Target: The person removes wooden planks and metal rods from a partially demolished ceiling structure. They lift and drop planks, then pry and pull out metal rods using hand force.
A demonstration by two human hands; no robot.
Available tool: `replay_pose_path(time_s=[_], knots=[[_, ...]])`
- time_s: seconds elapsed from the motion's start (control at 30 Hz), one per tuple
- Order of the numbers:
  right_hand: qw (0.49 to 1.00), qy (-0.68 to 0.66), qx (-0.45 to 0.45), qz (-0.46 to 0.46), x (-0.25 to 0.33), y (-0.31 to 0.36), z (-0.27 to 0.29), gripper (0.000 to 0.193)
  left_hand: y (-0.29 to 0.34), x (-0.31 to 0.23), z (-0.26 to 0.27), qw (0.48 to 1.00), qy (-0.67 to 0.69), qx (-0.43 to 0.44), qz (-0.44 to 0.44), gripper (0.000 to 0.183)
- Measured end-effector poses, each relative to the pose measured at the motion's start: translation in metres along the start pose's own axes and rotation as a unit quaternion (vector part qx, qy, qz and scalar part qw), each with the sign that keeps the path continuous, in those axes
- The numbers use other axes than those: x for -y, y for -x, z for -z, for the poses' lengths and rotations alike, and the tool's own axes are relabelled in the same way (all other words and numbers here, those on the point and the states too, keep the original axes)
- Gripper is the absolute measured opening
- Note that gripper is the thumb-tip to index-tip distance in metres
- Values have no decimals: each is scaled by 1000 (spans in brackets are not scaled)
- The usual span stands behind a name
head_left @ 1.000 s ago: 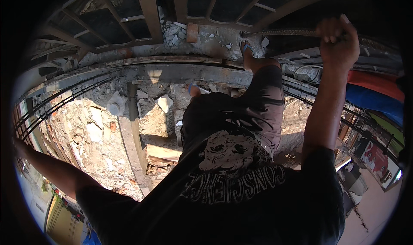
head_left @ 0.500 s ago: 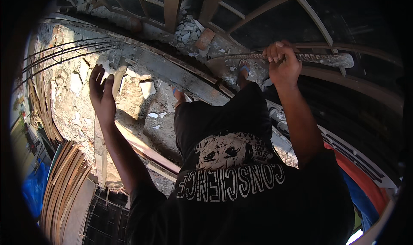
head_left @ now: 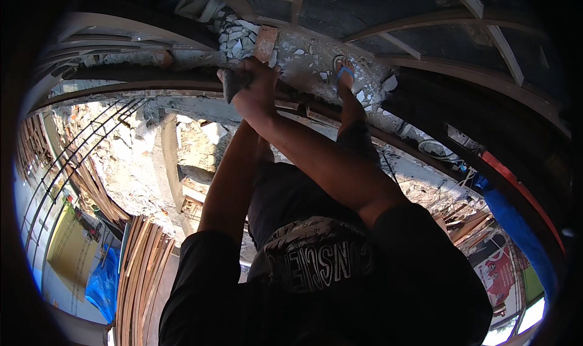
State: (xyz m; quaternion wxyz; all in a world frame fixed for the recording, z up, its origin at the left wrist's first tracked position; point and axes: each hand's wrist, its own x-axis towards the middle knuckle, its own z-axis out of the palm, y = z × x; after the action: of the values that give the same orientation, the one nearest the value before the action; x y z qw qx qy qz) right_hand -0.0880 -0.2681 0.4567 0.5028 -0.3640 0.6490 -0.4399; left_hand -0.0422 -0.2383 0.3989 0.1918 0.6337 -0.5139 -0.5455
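Head cam: R grip (head_left: pixel 257 93) closed rd grey bar (head_left: pixel 232 87); L grip hidden, can't tell.

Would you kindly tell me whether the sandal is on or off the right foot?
The sandal is on: its blue strap crosses the right foot.

head-worn fisheye aimed pretty much straight down, super wide, so the black shirt (head_left: pixel 328 312) is right up close and the rubble (head_left: pixel 112 142) sits further off
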Motion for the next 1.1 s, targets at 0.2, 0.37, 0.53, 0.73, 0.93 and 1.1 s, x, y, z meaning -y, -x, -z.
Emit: replay_pose_path(time_s=[0.2, 0.37, 0.53, 0.73, 0.93, 1.1], knots=[[986, 115, 114, 27, -23, 5, -37, 26, 1, 43, 19, 992, 95, -66, 55, 36], [981, 37, 151, 115, -45, -6, -44, 36, -10, 66, 32, 975, 173, -114, 76, 31], [957, -100, 236, 139, -117, -27, 6, 56, -45, 72, 18, 942, 261, -195, 78, 33], [964, 127, 225, -68, -248, -87, 79, 60, -73, 50, -6, 893, 264, -322, 169, 55], [828, 296, 477, -20, -335, -106, 70, 89, -75, 7, 8, 896, 273, -330, 116, 59], [798, 371, 475, 15, -355, -122, 69, 63, -58, -5, 21, 876, 383, -282, 86, 47]])
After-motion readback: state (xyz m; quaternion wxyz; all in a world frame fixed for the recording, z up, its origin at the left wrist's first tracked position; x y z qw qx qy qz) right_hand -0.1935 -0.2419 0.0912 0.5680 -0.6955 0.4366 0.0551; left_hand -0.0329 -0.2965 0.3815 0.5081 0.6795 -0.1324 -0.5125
